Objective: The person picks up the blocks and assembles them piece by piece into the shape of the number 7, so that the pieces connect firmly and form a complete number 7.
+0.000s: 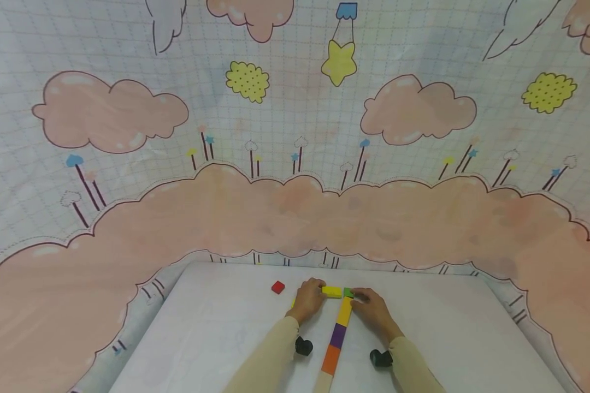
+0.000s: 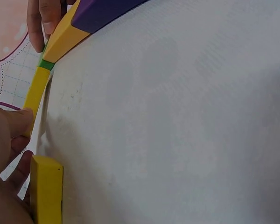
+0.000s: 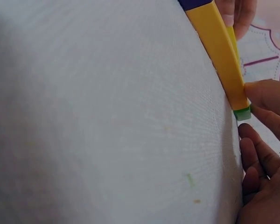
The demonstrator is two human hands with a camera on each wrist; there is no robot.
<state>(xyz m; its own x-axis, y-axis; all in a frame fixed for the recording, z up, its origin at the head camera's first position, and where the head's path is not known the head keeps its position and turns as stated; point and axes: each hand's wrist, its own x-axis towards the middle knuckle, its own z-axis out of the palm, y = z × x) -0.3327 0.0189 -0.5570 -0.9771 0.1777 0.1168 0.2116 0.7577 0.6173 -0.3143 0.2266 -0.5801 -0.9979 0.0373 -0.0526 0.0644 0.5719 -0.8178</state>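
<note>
In the head view my left hand [image 1: 308, 301] pinches the left end of a yellow block [image 1: 331, 292]. That block's far end meets a small green block [image 1: 348, 292]. My right hand [image 1: 373, 311] has its fingertips at the green block, with the thumb [image 3: 263, 91] against the end of an amber-yellow block [image 3: 219, 51]. From this corner a row runs toward me: the amber-yellow block, a purple block [image 1: 338, 335], an orange block [image 1: 331, 359] and a pale wooden block [image 1: 323, 382]. A second yellow block [image 2: 47, 189] stands beside my left hand's lower fingers.
A small red block [image 1: 277, 287] lies on the white table [image 1: 201, 327], left of my left hand. Dark heart-shaped pieces show at the left wrist [image 1: 303, 346] and right wrist [image 1: 381, 358]. Behind the table hangs a cloth [image 1: 295, 213] printed with clouds.
</note>
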